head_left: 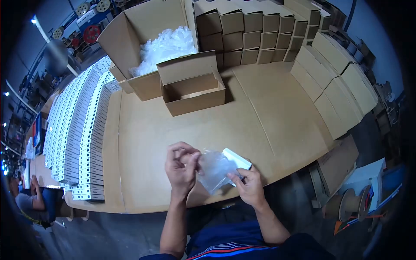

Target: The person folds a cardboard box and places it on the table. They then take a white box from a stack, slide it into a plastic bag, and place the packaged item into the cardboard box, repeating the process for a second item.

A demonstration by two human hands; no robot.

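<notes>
A clear plastic bag [215,170] is held over the near edge of the cardboard-covered table. My left hand [182,167] has its fingers curled and pinched at the bag's left edge. On the other side, my right hand [249,185] is closed, its thumb pressing on the bag's lower right part. A small white box [236,159] slants behind the bag, its right end against the fingers of my right hand. The bag overlaps part of the box in this view.
An open brown carton [195,103] stands mid-table, before a large box of plastic bags [169,45]. White small boxes [93,147] are stacked along the left. Brown cartons line the back [251,34] and right [333,82]. A person [32,199] sits far left.
</notes>
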